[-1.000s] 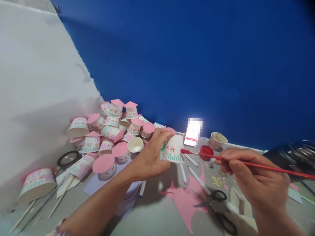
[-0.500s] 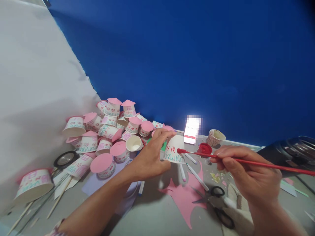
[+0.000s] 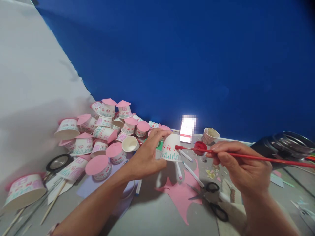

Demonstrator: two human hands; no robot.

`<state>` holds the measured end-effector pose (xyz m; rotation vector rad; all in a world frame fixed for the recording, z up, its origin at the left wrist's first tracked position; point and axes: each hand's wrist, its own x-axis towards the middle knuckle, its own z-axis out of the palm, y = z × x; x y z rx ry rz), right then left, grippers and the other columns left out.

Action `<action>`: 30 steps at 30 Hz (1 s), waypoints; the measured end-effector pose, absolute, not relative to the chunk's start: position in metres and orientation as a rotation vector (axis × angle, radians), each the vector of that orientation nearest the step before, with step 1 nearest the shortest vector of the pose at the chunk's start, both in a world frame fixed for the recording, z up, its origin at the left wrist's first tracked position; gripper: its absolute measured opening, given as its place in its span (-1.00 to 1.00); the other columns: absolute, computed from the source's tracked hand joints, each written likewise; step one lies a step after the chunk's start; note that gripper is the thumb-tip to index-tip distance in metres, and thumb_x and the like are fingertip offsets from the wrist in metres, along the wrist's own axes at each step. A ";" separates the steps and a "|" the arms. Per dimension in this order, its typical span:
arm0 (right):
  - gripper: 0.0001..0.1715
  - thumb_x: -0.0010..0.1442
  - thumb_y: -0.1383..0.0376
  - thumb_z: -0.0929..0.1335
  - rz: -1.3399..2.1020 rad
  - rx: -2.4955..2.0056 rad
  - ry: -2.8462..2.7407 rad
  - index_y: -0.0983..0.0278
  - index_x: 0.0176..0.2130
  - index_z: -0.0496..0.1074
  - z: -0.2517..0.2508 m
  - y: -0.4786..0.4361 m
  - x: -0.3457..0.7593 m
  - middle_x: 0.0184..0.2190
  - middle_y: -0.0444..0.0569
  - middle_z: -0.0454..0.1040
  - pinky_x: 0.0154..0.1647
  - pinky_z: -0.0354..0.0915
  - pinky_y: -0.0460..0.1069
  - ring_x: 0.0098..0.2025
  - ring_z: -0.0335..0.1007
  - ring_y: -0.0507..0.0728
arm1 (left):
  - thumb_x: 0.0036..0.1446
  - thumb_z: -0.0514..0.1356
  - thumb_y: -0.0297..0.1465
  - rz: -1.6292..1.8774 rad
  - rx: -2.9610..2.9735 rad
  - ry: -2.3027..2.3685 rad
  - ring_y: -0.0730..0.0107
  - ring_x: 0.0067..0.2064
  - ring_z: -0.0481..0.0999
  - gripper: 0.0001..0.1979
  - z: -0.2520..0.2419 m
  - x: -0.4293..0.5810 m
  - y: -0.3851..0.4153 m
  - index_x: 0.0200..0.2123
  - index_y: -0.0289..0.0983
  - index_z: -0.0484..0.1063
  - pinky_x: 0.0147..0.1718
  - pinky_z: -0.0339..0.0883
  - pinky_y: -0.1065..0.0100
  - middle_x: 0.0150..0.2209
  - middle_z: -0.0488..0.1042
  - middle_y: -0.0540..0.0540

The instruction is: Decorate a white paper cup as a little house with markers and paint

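Observation:
My left hand (image 3: 145, 157) holds an upturned white paper cup (image 3: 170, 149) above the table; the cup has green zigzag grass and red marks on its side. My right hand (image 3: 240, 167) grips a long red paintbrush (image 3: 246, 156) whose red-tipped bristles touch the cup's right side. Just behind the brush sits a small open red paint pot (image 3: 200, 146).
A heap of decorated cups with pink paper roofs (image 3: 108, 131) fills the back left. Pink cut paper (image 3: 183, 193), black scissors (image 3: 211, 196), markers (image 3: 192, 172), a lit phone (image 3: 187, 129), a patterned cup (image 3: 210, 136), a tape roll (image 3: 57, 163) and wooden sticks (image 3: 52, 201) lie around. A dark metal pot (image 3: 285, 147) stands right.
The brush tip has moved left from near the paint pot onto the cup's side. The view has shifted slightly; both hands keep their grips.

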<state>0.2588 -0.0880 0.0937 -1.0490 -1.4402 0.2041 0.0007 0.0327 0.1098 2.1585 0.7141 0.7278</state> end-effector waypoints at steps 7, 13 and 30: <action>-0.90 0.37 0.35 0.48 0.193 -1.022 -1.443 0.16 -0.16 0.66 0.095 -0.087 0.256 -0.38 -0.09 0.67 -0.45 0.51 -0.06 -0.42 0.59 0.09 | -0.09 0.21 -0.58 0.705 2.154 0.685 0.07 0.36 0.35 -0.20 0.105 0.001 0.033 0.28 -0.08 0.29 0.34 0.32 0.02 0.29 0.33 -0.13; -0.89 0.36 0.35 0.48 0.199 -1.053 -1.447 0.16 -0.15 0.67 0.097 -0.088 0.259 -0.36 -0.06 0.69 -0.49 0.50 -0.04 -0.46 0.58 0.09 | -0.09 0.22 -0.61 0.705 2.151 0.689 0.07 0.33 0.39 -0.19 0.107 0.001 0.032 0.28 -0.09 0.29 0.34 0.33 -0.01 0.27 0.34 -0.14; -0.93 0.35 0.31 0.50 0.206 -1.062 -1.419 0.15 -0.17 0.68 0.096 -0.089 0.260 -0.35 -0.05 0.70 -0.48 0.50 -0.02 -0.48 0.56 0.09 | -0.07 0.24 -0.58 0.713 2.142 0.678 0.03 0.35 0.36 -0.22 0.106 0.001 0.033 0.27 -0.08 0.29 0.34 0.32 -0.04 0.27 0.35 -0.14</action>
